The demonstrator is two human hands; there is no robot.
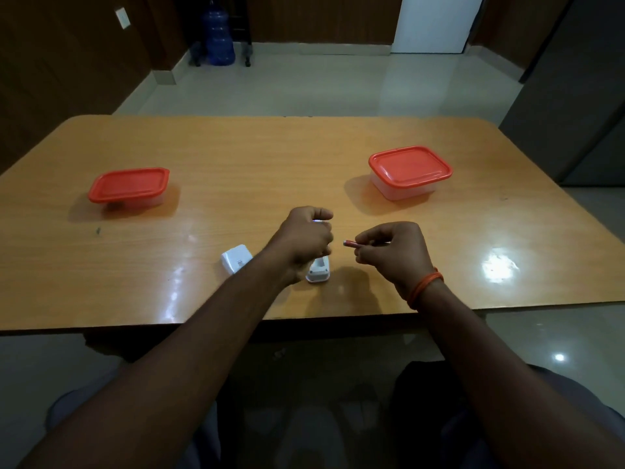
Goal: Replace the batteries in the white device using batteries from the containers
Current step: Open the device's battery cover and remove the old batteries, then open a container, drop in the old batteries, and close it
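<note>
My left hand is closed around the white device, whose lower end shows below my fist near the table's front edge. A white cover piece lies on the table just left of my left wrist. My right hand pinches a red battery that points left toward the device, a short gap away. Two clear containers with orange lids stand farther back, one at the left and one at the right; both lids are on.
The wooden table stretches wide behind the hands. A blue water jug stands on the floor at the far wall. My knees show below the table's front edge.
</note>
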